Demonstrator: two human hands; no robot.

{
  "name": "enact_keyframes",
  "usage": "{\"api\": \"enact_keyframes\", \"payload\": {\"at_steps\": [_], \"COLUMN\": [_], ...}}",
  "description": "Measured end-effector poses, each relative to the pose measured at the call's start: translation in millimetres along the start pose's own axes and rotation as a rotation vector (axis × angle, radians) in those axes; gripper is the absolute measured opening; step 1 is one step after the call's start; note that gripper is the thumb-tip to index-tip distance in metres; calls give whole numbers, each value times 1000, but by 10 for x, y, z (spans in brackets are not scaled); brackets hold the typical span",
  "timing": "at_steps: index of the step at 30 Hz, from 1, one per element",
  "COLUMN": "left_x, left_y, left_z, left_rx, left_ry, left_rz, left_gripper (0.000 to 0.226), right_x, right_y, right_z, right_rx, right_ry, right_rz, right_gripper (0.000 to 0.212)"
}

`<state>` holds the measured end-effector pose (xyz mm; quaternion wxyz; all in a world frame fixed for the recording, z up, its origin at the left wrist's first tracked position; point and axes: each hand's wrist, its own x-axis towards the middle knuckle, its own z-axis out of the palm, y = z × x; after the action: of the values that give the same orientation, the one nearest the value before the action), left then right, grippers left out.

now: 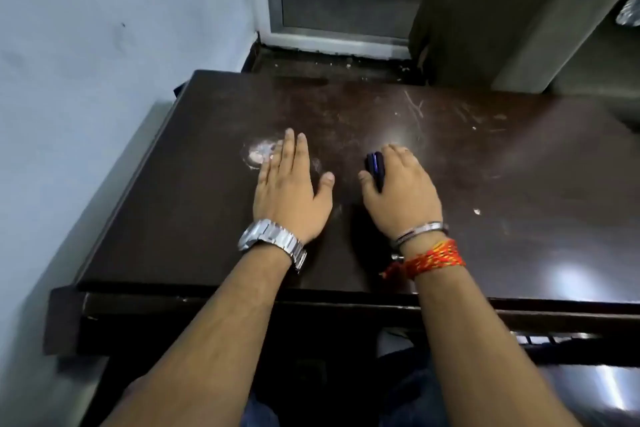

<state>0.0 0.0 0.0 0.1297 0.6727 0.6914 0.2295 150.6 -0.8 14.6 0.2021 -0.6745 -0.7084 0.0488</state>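
Near the counter's middle, the right hand (401,191) curls its fingers over a small, glossy dark-blue object (375,166), thumb beside it. Close by, the left hand (289,191) lies flat, fingers straight, holding nothing. Around them spreads the counter (519,184), dark, scratched, shiny wood, with a pale blue wall (104,45) on the left.

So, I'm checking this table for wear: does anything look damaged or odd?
Yes. A whitish worn patch lies at the left hand's fingertips, and pale scratches mark the table beyond the dark blue object.
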Motion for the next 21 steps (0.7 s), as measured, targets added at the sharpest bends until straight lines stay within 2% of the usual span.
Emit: {"api": "enact_keyframes", "payload": {"at_steps": [4,10,17,21], "left_x": [207,171,108,99], "left_y": [117,178,220,264], "left_z": [5,107,140,135], "left_rx": [-81,-185,-210,-254], "left_ry": [130,142,155,157], "left_rz": [106,56,-5,-18], "left_gripper": [62,48,39,34], "right_x": [184,226,270,292], "right_y": [105,120,142,177], "right_z": [-8,0,74,107], "right_rx": [93,144,220,218], "right_ry": [57,27,-49,-40], "right_rz": [116,214,325,338], "right_gripper": [26,19,22,13]}}
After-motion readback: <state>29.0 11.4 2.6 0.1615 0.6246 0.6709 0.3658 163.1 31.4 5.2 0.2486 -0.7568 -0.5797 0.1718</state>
